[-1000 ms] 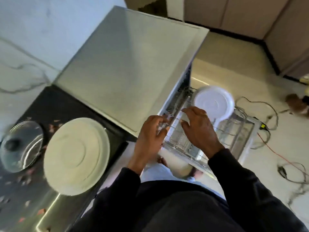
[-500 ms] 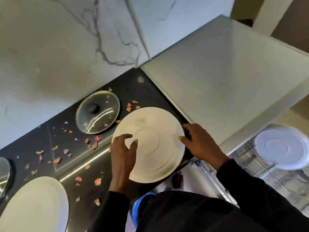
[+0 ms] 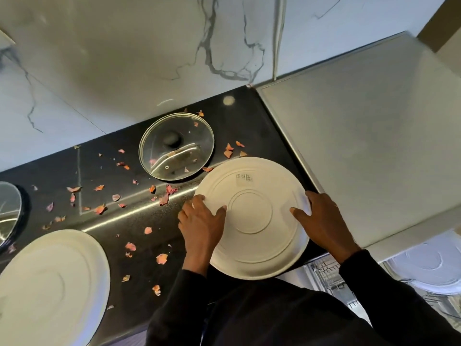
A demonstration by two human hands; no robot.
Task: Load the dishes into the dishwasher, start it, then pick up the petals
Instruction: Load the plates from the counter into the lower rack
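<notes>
Both hands are on the plate (image 3: 252, 216), and it lies bottom-up, foot ring and a small label showing, at the right end of the black tabletop (image 3: 139, 245). The left hand (image 3: 202, 226) has it at 9 o'clock, thumb laid on the underside and fingers bent over the rim, so that grip is clamped on the plate. The right hand (image 3: 321, 221) takes it at 3 o'clock, thumb on the underside and fingers wrapped round the edge, clamped on as well. The plate's near edge hangs out past the tabletop's front. Whether it is lifted or resting, I cannot tell.

At 11 o'clock from the plate, a glass lid (image 3: 177, 146) with a black knob lies flat, just beside the rim. Petals (image 3: 99, 208), pink and orange, are scattered over the tabletop from 7 to 10 o'clock of the plate, with a small cluster at 12 o'clock. A second plate (image 3: 50, 288), bottom-up too, sits at 8 o'clock of the view, well apart. Another lid (image 3: 8, 211) is cut off by the edge at 9 o'clock.

The dishwasher (image 3: 361, 146) shows its grey top at 2 o'clock, touching the tabletop's right end. At 4 o'clock its rack (image 3: 326, 270) stands out in front, with a third plate (image 3: 431, 268) in it. A marble wall (image 3: 124, 58) fills 12 o'clock.
</notes>
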